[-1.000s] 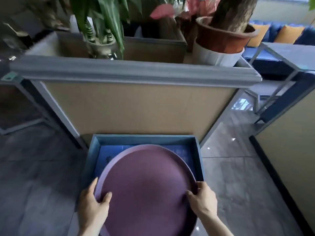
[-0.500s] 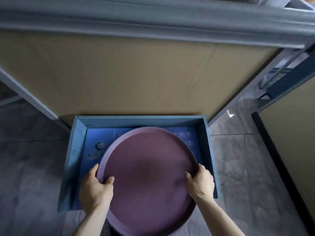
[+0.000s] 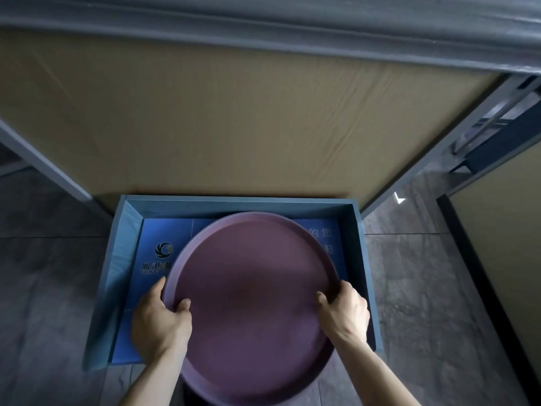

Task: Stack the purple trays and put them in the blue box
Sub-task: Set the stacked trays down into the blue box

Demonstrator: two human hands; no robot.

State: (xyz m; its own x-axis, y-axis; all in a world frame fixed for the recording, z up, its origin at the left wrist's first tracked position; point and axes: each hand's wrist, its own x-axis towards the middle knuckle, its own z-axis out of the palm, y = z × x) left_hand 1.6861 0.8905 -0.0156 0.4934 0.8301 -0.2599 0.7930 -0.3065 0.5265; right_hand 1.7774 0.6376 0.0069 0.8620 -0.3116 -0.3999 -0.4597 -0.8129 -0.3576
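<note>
A round purple tray (image 3: 251,303) hangs over the blue box (image 3: 363,259), which sits on the floor against a partition. My left hand (image 3: 159,323) grips the tray's left rim, thumb inside it. My right hand (image 3: 344,313) grips the right rim the same way. The tray's far edge is inside the box outline; its near edge sticks out past the box's front. Whether more trays are stacked beneath the top one is hidden. White print and a logo show on the box's blue bottom.
A tan fabric partition (image 3: 234,121) with a grey top rail (image 3: 292,24) rises right behind the box. A second tan panel (image 3: 503,244) stands at the right. Grey stone floor tiles (image 3: 44,288) lie on both sides.
The view has tilted down and closer, so the plants above the partition are out of sight. The tray has moved forward and down over the box; both hands keep their grip.
</note>
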